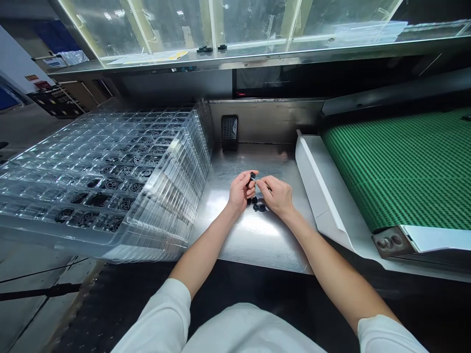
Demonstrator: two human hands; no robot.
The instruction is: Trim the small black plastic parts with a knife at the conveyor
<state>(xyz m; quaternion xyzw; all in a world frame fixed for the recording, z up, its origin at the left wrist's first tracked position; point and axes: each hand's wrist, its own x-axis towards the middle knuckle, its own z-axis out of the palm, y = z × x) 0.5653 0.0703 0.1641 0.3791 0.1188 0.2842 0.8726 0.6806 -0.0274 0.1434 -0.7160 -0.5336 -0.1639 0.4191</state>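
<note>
My left hand (241, 190) pinches a small black round part (252, 176) between thumb and fingertips, just above a steel tabletop (253, 235). My right hand (276, 195) is closed in a pinch beside it, its fingertips almost touching the same part; whether it holds anything is hidden. A few more small black parts (258, 206) lie on the steel between the two hands. To the left, a stack of clear plastic trays (110, 166) slopes toward me, with black round parts sitting in several of its near pockets.
A green ribbed conveyor belt (401, 166) runs along the right, bordered by a white guide (316, 186). A black rectangular piece (229, 131) stands against the steel back wall. A glass shelf (235, 29) spans overhead. Dark floor lies below the table's front edge.
</note>
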